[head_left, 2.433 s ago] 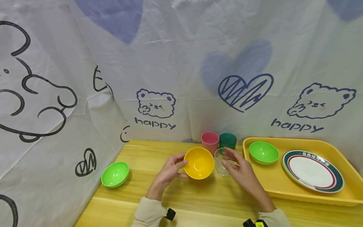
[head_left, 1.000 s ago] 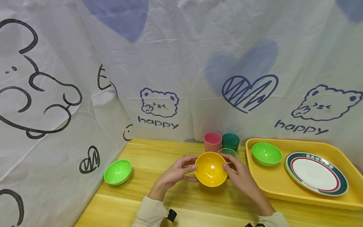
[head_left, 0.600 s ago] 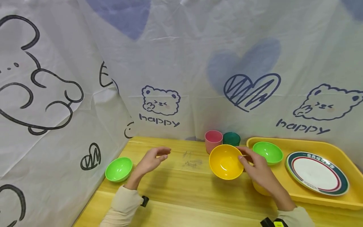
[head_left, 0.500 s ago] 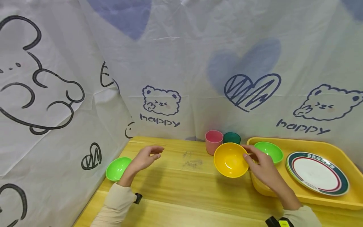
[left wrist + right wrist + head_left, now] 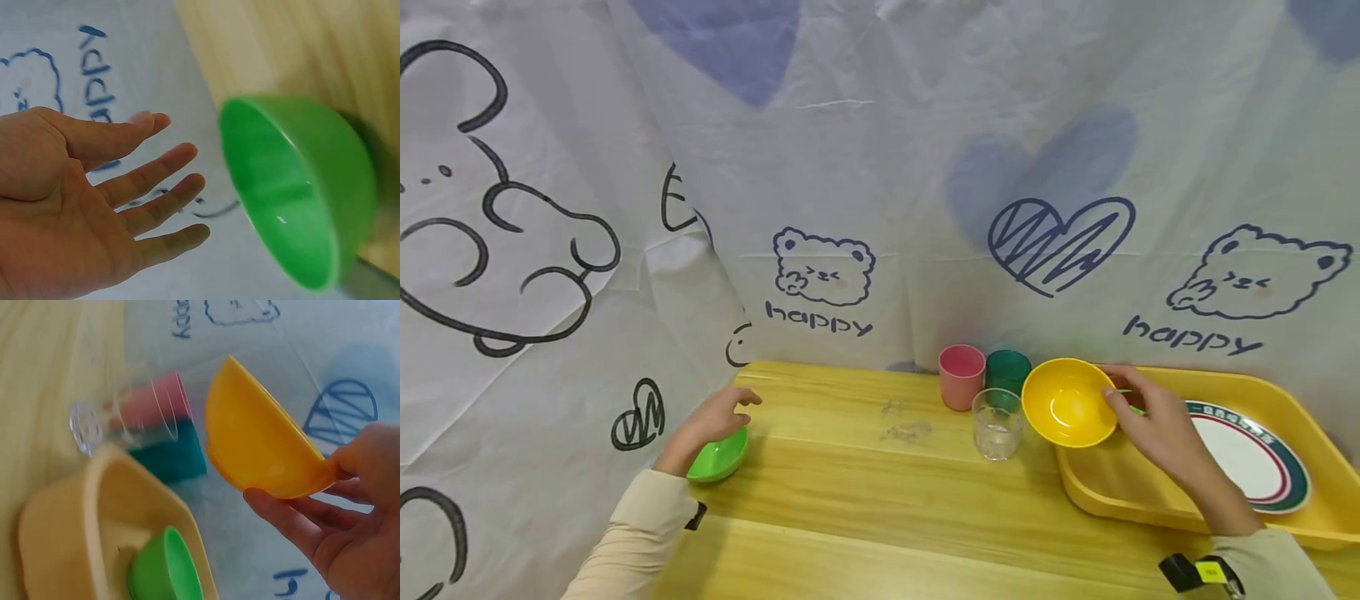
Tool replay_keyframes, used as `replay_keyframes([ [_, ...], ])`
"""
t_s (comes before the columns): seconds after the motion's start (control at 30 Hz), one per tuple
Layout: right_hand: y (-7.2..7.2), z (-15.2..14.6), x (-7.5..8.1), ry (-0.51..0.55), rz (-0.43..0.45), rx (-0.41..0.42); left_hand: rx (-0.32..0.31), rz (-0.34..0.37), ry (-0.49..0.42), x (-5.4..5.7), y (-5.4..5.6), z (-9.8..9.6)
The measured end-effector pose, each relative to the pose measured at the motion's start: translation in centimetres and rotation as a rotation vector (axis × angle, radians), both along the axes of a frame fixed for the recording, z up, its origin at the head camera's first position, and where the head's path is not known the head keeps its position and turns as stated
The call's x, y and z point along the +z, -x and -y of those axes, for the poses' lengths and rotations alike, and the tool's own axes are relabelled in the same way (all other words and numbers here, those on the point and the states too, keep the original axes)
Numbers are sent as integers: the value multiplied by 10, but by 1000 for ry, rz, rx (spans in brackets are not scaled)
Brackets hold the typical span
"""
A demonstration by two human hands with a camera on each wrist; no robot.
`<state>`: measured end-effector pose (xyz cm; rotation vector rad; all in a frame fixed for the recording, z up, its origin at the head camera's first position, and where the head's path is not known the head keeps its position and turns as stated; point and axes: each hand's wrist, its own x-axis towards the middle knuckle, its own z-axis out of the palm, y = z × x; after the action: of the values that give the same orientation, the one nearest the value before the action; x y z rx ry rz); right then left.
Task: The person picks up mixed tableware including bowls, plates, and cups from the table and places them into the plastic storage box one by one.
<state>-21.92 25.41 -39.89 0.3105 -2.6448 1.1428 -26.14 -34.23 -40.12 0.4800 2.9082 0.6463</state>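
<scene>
My right hand [image 5: 1157,421] pinches a yellow bowl [image 5: 1070,402] by its right side, thumb at the rim and fingers beneath. The bowl is held up over the left end of the yellow tray [image 5: 1097,500], tilted in the right wrist view. Behind that hand, a green bowl [image 5: 165,569] in the tray is mostly hidden in the head view. My left hand [image 5: 711,421] is at the left, fingers spread and holding nothing in the left wrist view. Just beyond its fingertips is another green bowl [image 5: 300,194] on the table, partly covered by the hand in the head view.
A clear glass [image 5: 997,425] stands in front of a pink cup [image 5: 962,379] and a dark green cup [image 5: 1009,371] near the cloth backdrop. Stacked plates [image 5: 1251,458] lie in the tray. The patterned cloth [image 5: 910,167] hangs behind and to the left.
My left hand has let go of the yellow bowl and moved left to the green bowl. The right hand has carried the yellow bowl right, from in front of the glass to over the tray.
</scene>
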Motion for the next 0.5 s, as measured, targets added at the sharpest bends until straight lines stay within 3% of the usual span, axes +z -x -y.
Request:
replay_keyframes([
  [0.33, 16, -21, 1, 6, 49, -141, 61, 54, 120, -12, 4, 31],
  [0.5, 25, -32, -2, -8, 98, -148, 99, 59, 147, -20, 5, 43],
])
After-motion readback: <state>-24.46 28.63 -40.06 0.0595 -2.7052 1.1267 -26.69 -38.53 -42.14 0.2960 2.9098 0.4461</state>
